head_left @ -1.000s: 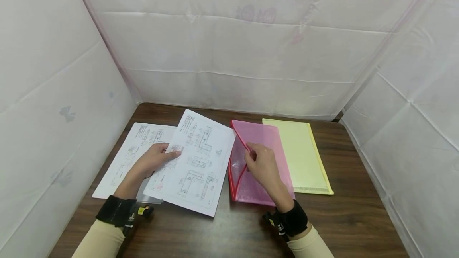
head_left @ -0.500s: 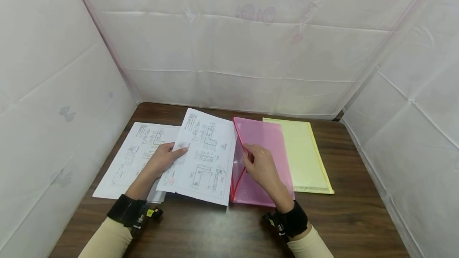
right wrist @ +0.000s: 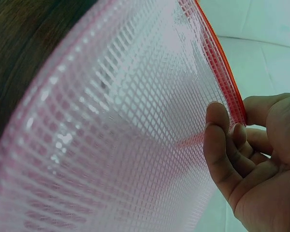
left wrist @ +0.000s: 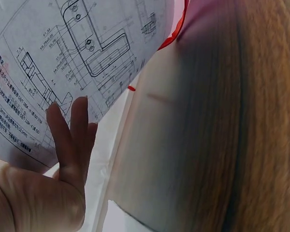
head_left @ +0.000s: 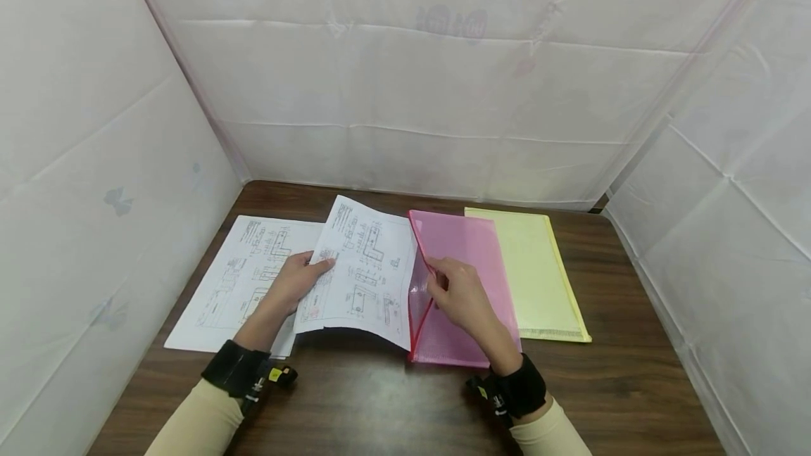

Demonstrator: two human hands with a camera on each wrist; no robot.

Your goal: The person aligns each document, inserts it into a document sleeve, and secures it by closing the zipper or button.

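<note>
Since a second ago, the drawing sheet [head_left: 364, 269] is sliding rightward, its right edge now reaching the pouch's mouth. The left hand [head_left: 298, 283] is gripping the sheet's left side, thumb on top and fingers [left wrist: 72, 130] underneath, lifting it off the table [head_left: 393, 407]. The right hand [head_left: 459, 294] is pinching the pink pouch's [head_left: 465, 252] red zip edge [right wrist: 229, 92], holding the upper layer raised. Another sheet [head_left: 237, 273] is lying flat at the left, and a yellow pouch [head_left: 538, 273] is lying just right of the pink one.

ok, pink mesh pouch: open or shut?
Open. The right hand pinches the upper red zip edge of the pink mesh pouch and lifts it off the lower layer, leaving a gap at the mouth.
</note>
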